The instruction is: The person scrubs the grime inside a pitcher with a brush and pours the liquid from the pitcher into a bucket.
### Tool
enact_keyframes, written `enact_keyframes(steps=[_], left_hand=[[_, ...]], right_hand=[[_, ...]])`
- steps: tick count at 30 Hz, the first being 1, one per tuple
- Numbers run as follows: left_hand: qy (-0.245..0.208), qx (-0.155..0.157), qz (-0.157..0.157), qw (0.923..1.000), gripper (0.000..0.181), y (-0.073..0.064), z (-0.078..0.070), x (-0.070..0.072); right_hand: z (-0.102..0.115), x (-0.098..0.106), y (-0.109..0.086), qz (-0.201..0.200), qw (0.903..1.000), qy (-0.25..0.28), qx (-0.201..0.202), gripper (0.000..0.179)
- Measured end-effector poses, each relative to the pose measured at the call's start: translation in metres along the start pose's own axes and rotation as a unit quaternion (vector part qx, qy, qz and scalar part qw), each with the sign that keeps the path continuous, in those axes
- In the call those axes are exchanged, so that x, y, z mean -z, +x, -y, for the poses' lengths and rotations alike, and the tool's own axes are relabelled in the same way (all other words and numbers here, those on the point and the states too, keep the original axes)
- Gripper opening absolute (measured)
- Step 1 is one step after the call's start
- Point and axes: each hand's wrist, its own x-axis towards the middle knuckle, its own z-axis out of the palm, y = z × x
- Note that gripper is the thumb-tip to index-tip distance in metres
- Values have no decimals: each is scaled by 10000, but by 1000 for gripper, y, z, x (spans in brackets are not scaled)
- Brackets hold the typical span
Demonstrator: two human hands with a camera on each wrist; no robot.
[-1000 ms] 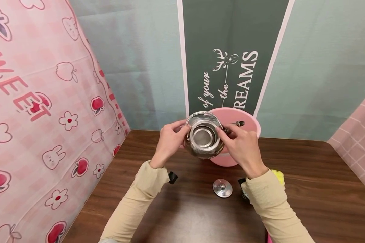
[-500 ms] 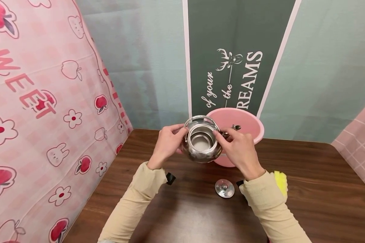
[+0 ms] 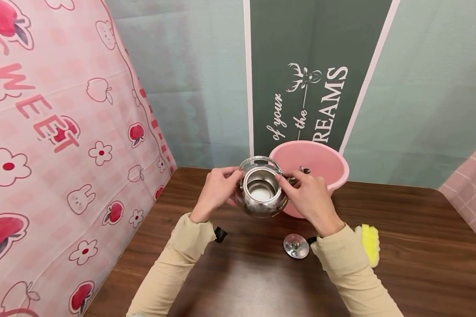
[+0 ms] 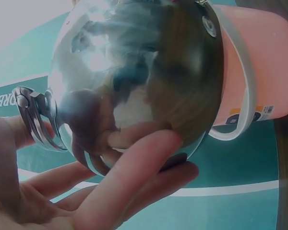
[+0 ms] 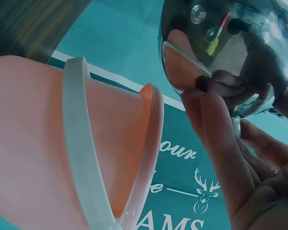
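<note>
A shiny metal teapot (image 3: 262,202) is held up in front of the person, its lidless mouth tilted toward the head camera. My left hand (image 3: 218,189) grips its left side, thumb near the rim and the other fingers spread beneath the round body (image 4: 139,86). On the other side my right hand (image 3: 309,196) grips it near the spout (image 3: 304,170), thumb at the rim and fingers under the body (image 5: 230,52). The bail handle (image 3: 258,160) is folded back behind the mouth. The round metal lid (image 3: 296,246) lies on the table below, knob up.
Right behind the teapot stands a pink bucket (image 3: 341,176) with a pale handle (image 5: 79,139). A yellow and white sponge (image 3: 370,246) lies beside the right sleeve on the wooden table (image 3: 412,229). Printed cloths hang at the back and sides.
The teapot has come slightly lower and nearer, and its mouth has tipped more upward, showing more of the inside. Both hands keep their grip. The head view has shifted a little left.
</note>
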Motion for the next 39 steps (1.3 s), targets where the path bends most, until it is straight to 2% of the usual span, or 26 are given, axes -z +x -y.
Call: enact_keyframes(steps=[5,15,22,31,39], left_hand=[[80,95,56,9999,25,-2,4,2],[-46,244,226,9994,26,-4,14,6],[-47,409,299,9987,28,-7,17,10],[68,427,376,9984,31,-9,24,14],[170,494,408,9978,32,-10,28,18]], right_hand=[[2,0,1,374,9993,-39,-56,34],[5,-4,1,800,9966,-126,-154,39],[7,-10,1,920,9956,-136,-125,39],[11,-16,1,1175,9928,48,-245,34],[14,-21,-1,1326,9909,91,-192,34]])
